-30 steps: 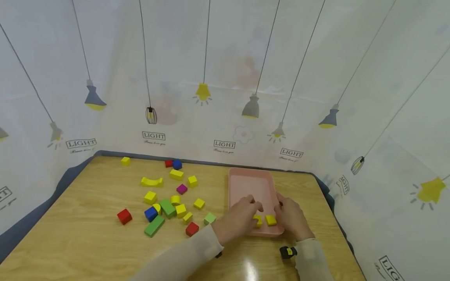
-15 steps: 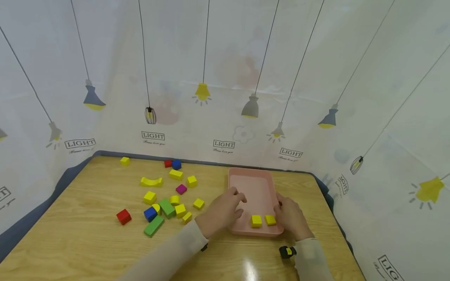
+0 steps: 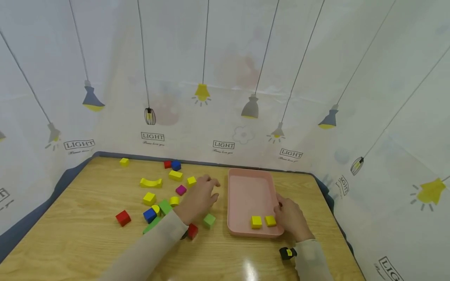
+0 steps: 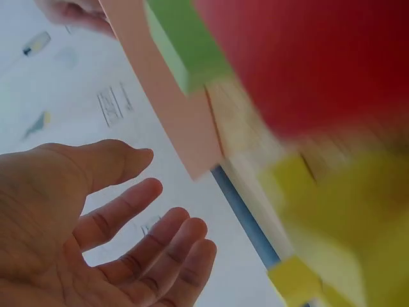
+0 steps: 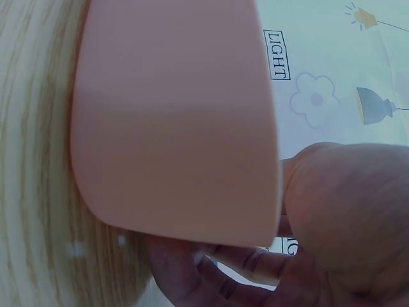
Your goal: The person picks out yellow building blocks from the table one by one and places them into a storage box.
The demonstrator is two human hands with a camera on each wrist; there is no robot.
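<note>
My left hand [image 3: 197,198] is over the right side of the scattered toy blocks, its fingers spread and holding nothing. Close by are a light green block [image 3: 209,221], a yellow block [image 3: 191,181] and a purple block [image 3: 181,190]. In the left wrist view the bare palm and fingers [image 4: 182,236] show, with a large red block [image 4: 319,57] blurred in front. My right hand [image 3: 292,219] grips the right wall of a pink tray [image 3: 251,191]. Two yellow blocks [image 3: 256,222] lie in its near end. In the right wrist view the tray wall [image 5: 172,141] hides some fingertips.
More blocks lie on the wooden table's left half: a red block [image 3: 123,218], a blue block [image 3: 149,215], a yellow arch [image 3: 151,183] and several others. A printed curtain [image 3: 225,117] stands behind and around the table. A black wrist device [image 3: 287,253] sits by the right sleeve.
My left hand has moved left from above the tray, past its left edge, to over the blocks. Both yellow blocks in the tray now show fully. The right hand keeps its place.
</note>
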